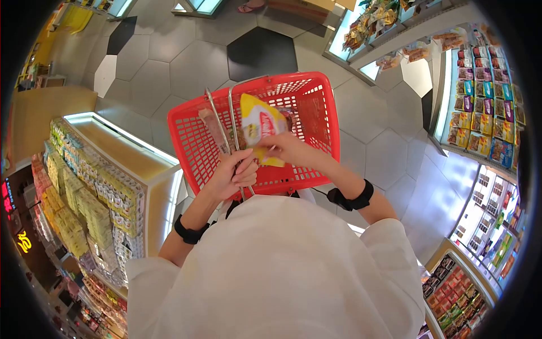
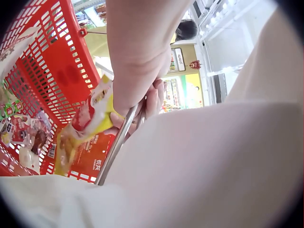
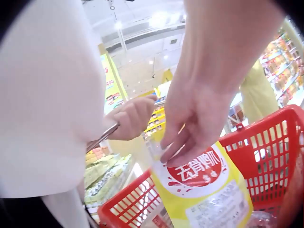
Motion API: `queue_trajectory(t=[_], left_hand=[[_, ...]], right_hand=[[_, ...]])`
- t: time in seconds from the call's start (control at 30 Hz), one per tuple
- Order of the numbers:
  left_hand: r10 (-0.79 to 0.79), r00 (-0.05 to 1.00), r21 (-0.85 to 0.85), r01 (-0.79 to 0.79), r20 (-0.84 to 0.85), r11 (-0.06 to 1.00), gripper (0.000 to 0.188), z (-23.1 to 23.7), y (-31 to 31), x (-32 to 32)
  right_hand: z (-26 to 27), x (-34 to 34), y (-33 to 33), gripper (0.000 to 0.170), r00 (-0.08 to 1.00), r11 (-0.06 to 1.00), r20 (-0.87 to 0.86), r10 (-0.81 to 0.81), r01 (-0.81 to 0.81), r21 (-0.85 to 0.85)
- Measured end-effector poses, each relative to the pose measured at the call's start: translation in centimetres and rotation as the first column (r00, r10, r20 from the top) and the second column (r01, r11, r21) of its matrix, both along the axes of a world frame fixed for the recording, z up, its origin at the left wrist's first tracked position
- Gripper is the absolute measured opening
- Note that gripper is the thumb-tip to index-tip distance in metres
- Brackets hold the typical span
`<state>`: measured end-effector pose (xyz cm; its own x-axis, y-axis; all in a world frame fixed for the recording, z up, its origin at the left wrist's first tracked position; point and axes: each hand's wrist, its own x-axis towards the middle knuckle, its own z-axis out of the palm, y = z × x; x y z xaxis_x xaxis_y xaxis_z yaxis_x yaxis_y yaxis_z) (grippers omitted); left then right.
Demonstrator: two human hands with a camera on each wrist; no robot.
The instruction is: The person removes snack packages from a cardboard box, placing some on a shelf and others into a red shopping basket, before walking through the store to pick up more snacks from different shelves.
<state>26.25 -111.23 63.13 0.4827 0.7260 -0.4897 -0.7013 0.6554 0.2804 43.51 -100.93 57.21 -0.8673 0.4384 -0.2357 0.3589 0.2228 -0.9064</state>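
My left hand point(image 1: 240, 172) grips the metal handles point(image 1: 230, 113) of a red shopping basket point(image 1: 334, 124). Over the basket, my right hand point(image 1: 291, 150) pinches one end of a yellow and white snack bag point(image 1: 262, 121). The right wrist view shows the fingers and thumb at the bag's top edge, with a red label and a white printed sticker point(image 3: 216, 206) on the bag below. Inside the basket, the left wrist view shows several small snack packs point(image 2: 28, 135). A long clear-wrapped pack point(image 1: 213, 133) leans along the basket's left side, partly behind the handles.
On the left stands a lit shelf point(image 1: 90, 203) stacked with packaged goods. Racks of colourful snack packs point(image 1: 483, 113) line the right side, with another display point(image 1: 457, 288) at lower right. Grey and black hexagonal tiles point(image 1: 197, 62) cover the floor ahead.
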Motion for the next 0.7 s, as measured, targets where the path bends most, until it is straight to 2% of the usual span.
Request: queue_trajectory(t=[0.07,0.1,0.17,0.2,0.27,0.3,0.33,0.4,0.47,0.5,0.6,0.67,0.7], left_hand=[[-0.014,1.000,-0.005,0.014,0.008,1.000,0.042,0.0,0.1,0.0],[-0.022,1.000,-0.003,0.022,0.019,1.000,0.042,0.0,0.1,0.1],[-0.038,0.998,0.003,0.037,0.044,0.999,0.042,0.2,0.4,0.4],[-0.048,0.998,-0.002,0.048,0.039,0.999,0.043,0.2,0.3,0.6],[-0.065,0.998,-0.001,0.065,0.021,0.998,0.044,0.3,0.3,0.9],[-0.069,0.998,0.009,0.069,0.010,0.998,0.044,0.4,0.2,1.0],[-0.077,0.997,0.001,0.077,0.004,0.997,0.044,0.5,0.0,1.1],[-0.083,0.996,-0.007,0.083,-0.016,0.997,0.044,0.6,-0.4,1.0],[-0.081,0.997,0.003,0.081,-0.011,0.997,0.045,0.5,-0.7,0.7],[-0.084,0.996,0.002,0.084,-0.019,0.996,0.045,0.7,-0.7,0.6],[-0.054,0.998,-0.025,0.054,-0.008,0.998,0.045,0.5,-0.4,0.3],[-0.029,1.000,-0.032,0.028,-0.008,0.999,0.044,0.2,-0.2,0.0],[-0.014,1.000,-0.034,0.014,0.016,0.999,0.044,0.0,0.0,-0.4]], right_hand=[[2.0,0.0,-1.0,0.037,0.979,0.974,-0.115,0.171,-0.185,-0.133],[-1.7,0.4,-1.0,0.031,0.983,0.971,-0.105,0.150,-0.166,-0.170],[-7.8,0.8,2.3,0.034,0.960,0.973,0.270,0.072,-0.008,-0.230],[-14.7,2.0,5.0,0.034,0.944,0.988,0.292,0.154,-0.140,-0.066],[-22.8,3.1,6.4,0.038,0.916,0.999,0.402,-0.008,0.028,-0.044],[-24.2,2.9,6.4,0.043,0.837,0.928,0.501,-0.219,0.337,-0.157],[-25.3,2.6,6.2,0.049,0.691,0.754,0.616,-0.378,0.616,-0.228],[-26.6,1.4,3.8,0.067,0.549,0.744,0.650,-0.526,0.667,0.038],[-29.9,-0.3,0.0,0.072,0.443,0.597,0.462,-0.768,0.757,0.265],[-29.7,-0.3,-1.0,0.068,0.473,0.545,0.426,-0.771,0.837,0.057],[-28.1,-0.7,0.0,0.054,0.597,0.470,0.431,-0.677,0.801,-0.371],[-20.7,-0.6,1.5,0.044,0.735,0.396,0.375,-0.564,0.640,-0.659],[-16.8,-0.6,2.6,0.040,0.790,0.384,0.365,-0.492,0.573,-0.724]])
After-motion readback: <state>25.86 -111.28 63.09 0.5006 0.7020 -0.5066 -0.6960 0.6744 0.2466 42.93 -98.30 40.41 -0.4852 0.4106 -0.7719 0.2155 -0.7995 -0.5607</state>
